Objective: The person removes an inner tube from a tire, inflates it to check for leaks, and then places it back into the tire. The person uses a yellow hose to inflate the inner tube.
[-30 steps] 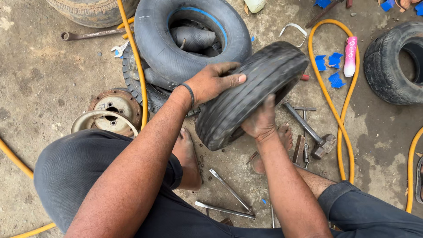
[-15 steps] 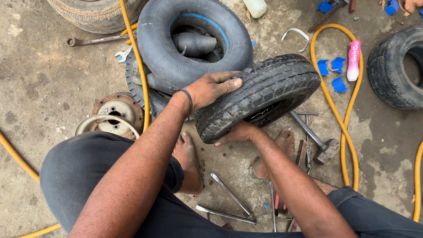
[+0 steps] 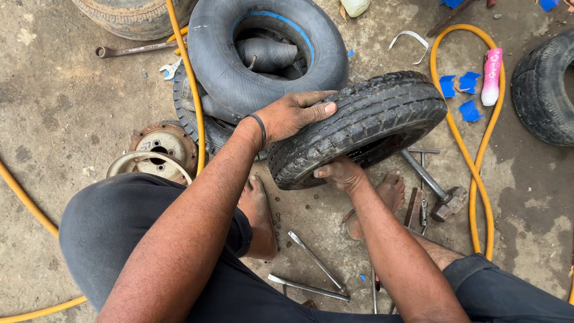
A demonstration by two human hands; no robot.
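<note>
A small black treaded tyre is held nearly on its side above the concrete, between my bare feet. My left hand lies flat over the top of its tread near the left end, fingers stretched out. My right hand grips the tyre's lower edge from underneath, thumb showing, fingers hidden inside the rim opening. A black band circles my left wrist.
A black inner tube lies behind on another tyre. Rusty wheel rims sit at left. A yellow hose loops at right by a hammer. Tyre levers lie near my feet. A tyre is far right.
The tyre has tipped from standing on edge to lying flatter and moved right. My right hand slid from its side wall down to its lower edge.
</note>
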